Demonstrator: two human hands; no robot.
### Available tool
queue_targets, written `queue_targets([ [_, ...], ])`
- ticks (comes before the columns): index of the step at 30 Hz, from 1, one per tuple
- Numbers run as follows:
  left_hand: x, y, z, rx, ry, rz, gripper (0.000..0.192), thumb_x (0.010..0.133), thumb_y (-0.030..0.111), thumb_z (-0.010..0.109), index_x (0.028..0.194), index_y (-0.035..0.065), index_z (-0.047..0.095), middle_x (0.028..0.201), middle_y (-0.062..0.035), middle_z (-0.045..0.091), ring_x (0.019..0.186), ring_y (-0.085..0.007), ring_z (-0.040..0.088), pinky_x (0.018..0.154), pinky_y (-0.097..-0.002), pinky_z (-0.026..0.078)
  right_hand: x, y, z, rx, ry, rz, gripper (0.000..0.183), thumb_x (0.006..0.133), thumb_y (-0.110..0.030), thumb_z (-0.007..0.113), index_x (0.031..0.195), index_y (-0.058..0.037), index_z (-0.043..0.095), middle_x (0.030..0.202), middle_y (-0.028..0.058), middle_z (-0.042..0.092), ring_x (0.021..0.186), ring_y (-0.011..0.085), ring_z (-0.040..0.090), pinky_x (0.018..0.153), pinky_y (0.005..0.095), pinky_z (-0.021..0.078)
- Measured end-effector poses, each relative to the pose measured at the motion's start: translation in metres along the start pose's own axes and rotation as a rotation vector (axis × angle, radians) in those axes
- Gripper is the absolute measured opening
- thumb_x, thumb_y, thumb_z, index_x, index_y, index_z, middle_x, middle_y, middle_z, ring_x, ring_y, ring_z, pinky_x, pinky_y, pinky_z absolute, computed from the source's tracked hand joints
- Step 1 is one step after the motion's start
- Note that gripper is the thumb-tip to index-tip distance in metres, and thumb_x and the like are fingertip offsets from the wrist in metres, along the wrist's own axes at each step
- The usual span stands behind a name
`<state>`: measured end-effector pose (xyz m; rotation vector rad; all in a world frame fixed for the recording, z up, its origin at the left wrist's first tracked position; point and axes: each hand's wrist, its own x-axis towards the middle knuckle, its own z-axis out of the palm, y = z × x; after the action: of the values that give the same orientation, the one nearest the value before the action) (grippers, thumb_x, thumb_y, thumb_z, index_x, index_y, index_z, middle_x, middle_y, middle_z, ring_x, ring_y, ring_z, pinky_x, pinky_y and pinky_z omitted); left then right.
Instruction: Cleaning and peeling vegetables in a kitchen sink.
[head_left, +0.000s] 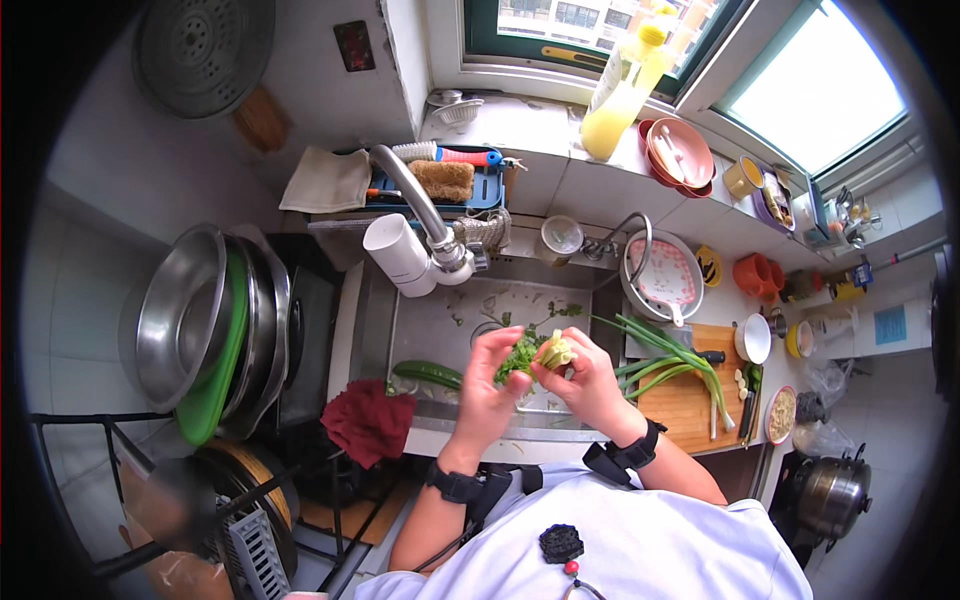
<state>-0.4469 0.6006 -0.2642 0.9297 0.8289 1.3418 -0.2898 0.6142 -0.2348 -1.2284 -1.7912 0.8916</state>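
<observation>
Over the steel sink (442, 315) my right hand (589, 379) grips a bunch of leafy green herbs (556, 351) by the pale stem ends. The leaves hang down between my hands. My left hand (487, 382) is beside the bunch, fingers spread and curved, with its thumb near the stems; whether it touches them is unclear. A dark green cucumber or similar long vegetable (427, 373) lies in the sink to the left of my left hand. Loose leafy sprigs (566, 309) lie on the sink floor behind my hands.
A faucet with a white filter (401, 255) rises behind the sink. To the right, green onions (701, 360) lie across a wooden cutting board (667, 409), near a black-handled knife (709, 356). A dark red cloth (369, 421) hangs at the sink's front left. Metal basins (184, 319) stand farther left.
</observation>
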Motion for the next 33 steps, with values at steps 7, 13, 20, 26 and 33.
queue_targets([
  [7,0.003,-0.002,-0.043,-0.38,0.4,-0.382,0.019,0.09,0.032,0.064,0.082,0.0153,0.059,0.08,0.0031,0.061,0.081,-0.0066,0.057,0.075,-0.0223,0.045,0.004,-0.009,-0.022,0.047,0.037,0.167,0.01,0.08,-0.007,0.071,0.088,-0.0025,0.065,0.086,0.0043,0.056,0.062,0.0089,0.056,0.056,0.0224,0.0448],
  [13,0.005,-0.016,-0.048,-0.831,0.327,-0.53,0.023,0.091,0.037,0.06,0.084,0.0147,0.061,0.095,0.0012,0.064,0.094,-0.0116,0.059,0.089,-0.031,0.047,0.002,-0.007,-0.038,0.016,0.134,0.169,0.009,0.079,-0.005,0.071,0.085,-0.0019,0.065,0.085,0.0026,0.055,0.06,0.0068,0.049,0.051,0.0202,0.0393],
  [20,0.009,-0.018,-0.035,-0.843,0.188,-0.552,0.026,0.096,0.034,0.054,0.105,0.0127,0.066,0.112,-0.0026,0.062,0.106,-0.0152,0.055,0.098,-0.0352,0.043,-0.004,0.003,-0.051,0.209,0.226,0.258,0.007,0.081,-0.004,0.07,0.084,-0.0012,0.063,0.088,0.0014,0.056,0.065,0.0038,0.05,0.053,0.0181,0.0392],
  [26,0.008,-0.012,-0.018,0.723,-0.113,-0.021,0.052,0.096,0.043,0.048,0.132,0.0058,0.05,0.131,-0.0112,0.052,0.123,-0.0257,0.046,0.106,-0.0372,0.032,-0.003,0.005,-0.052,0.522,0.143,0.409,0.012,0.088,-0.008,0.066,0.098,-0.004,0.061,0.084,-0.005,0.057,0.071,0.0002,0.049,0.062,0.0162,0.0388],
  [33,0.022,0.012,0.036,0.514,-0.392,-0.04,0.063,0.094,0.041,0.054,0.143,0.0067,0.036,0.13,-0.0154,0.052,0.119,-0.0261,0.05,0.101,-0.0345,0.038,-0.003,0.002,-0.045,0.726,0.064,0.454,0.02,0.089,-0.011,0.065,0.106,-0.0008,0.063,0.094,-0.0006,0.065,0.084,0.0047,0.057,0.077,0.0234,0.047],
])
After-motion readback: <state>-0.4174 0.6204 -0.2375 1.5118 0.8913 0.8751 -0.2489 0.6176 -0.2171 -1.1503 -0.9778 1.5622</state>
